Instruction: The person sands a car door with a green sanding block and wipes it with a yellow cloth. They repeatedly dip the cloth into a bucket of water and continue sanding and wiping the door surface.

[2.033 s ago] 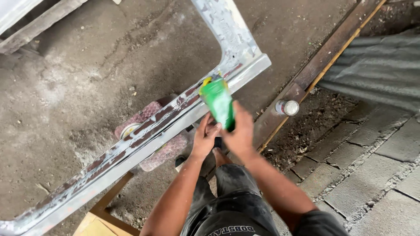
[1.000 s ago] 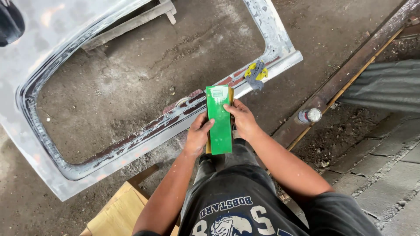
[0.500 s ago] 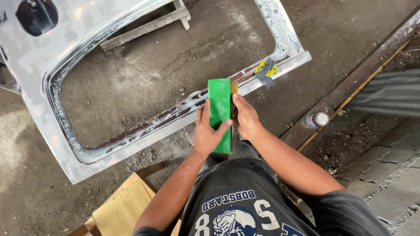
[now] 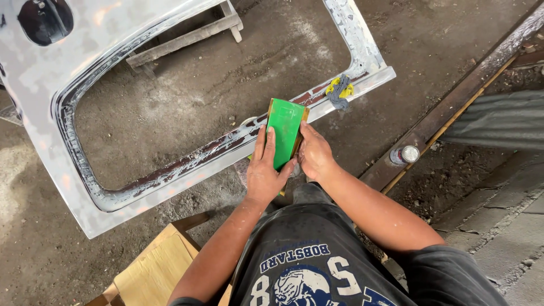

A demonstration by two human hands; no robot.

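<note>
A flat green sanding block (image 4: 285,128) with a tan underside lies against the lower rail of a bare grey metal car panel (image 4: 68,73) with a large window opening. My left hand (image 4: 265,170) presses flat on the block's near end, fingers stretched along its top. My right hand (image 4: 314,152) grips the block's right edge. The rail under the block shows dark, rusty, scuffed patches. Both forearms reach forward from my dark printed shirt at the bottom of the view.
A yellow and grey rag (image 4: 339,90) lies on the panel's right corner. A small metal can (image 4: 404,154) stands beside a rusty steel rail (image 4: 453,102). A wooden stool (image 4: 153,266) is at lower left, a wooden trestle (image 4: 187,37) under the panel. The floor is dusty concrete.
The view has tilted back, showing more of the panel and the rag. Both hands stay on the green block, which now lies flatter along the lower rail.
</note>
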